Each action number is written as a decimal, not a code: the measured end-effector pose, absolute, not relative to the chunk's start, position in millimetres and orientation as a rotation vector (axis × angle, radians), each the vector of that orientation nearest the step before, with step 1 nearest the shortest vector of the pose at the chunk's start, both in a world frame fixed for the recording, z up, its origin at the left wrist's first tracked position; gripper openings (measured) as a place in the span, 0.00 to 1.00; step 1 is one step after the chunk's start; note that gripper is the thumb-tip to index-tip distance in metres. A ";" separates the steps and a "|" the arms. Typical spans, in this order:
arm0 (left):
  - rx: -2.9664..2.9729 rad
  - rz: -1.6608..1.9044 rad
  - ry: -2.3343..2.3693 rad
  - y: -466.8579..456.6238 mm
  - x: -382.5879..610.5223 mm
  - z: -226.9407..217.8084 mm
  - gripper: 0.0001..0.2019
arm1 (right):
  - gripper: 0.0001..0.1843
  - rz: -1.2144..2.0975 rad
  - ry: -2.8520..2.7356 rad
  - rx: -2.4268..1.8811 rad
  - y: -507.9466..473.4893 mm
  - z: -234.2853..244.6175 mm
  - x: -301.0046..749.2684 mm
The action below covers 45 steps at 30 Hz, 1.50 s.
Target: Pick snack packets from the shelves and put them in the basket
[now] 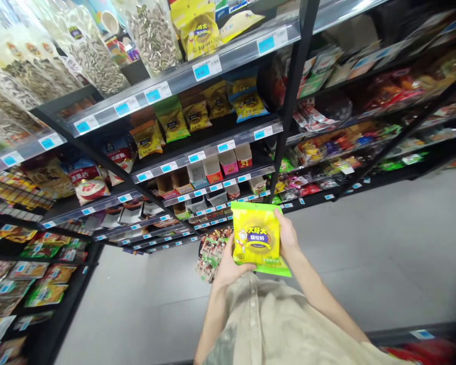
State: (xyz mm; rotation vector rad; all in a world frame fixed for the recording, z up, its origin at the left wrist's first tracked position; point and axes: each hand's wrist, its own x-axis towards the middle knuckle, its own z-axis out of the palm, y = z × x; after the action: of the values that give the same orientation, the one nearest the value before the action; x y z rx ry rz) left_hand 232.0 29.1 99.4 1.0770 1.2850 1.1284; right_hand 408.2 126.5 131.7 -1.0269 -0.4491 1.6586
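Note:
A yellow snack bag (256, 238) with bright green edges is held up in front of my chest, its printed front toward me. My left hand (228, 261) grips its lower left side, the thumb lying across the bottom of the front. On the upper right side, my right hand (288, 234) holds the edge. Most fingers of both hands are hidden behind the bag. Just left of my left hand, low near the floor, sits a pile of brown and green packets (210, 253).
Shelves ahead carry seed bags (154, 38), small yellow and green bags (174, 124) and several open boxes (213, 168), with blue price tags (202, 71). More packets (47, 274) fill a rack at left. A black upright (289, 91) divides the shelving. Grey floor (137, 299) lies below.

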 end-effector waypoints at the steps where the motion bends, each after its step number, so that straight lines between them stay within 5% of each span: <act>1: 1.074 1.126 1.296 29.1 231.9 99.8 0.58 | 0.23 1.655 -0.442 -1.022 127.2 131.9 407.9; 45: 1.058 0.999 1.546 34.2 238.7 93.1 0.37 | 0.21 1.645 -0.297 -1.007 134.8 110.8 412.5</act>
State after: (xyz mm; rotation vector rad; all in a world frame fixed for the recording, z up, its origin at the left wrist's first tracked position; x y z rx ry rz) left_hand 238.7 34.2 93.1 1.0580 1.5461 0.9991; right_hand 412.5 134.8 110.8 -1.0070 -0.2969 1.6453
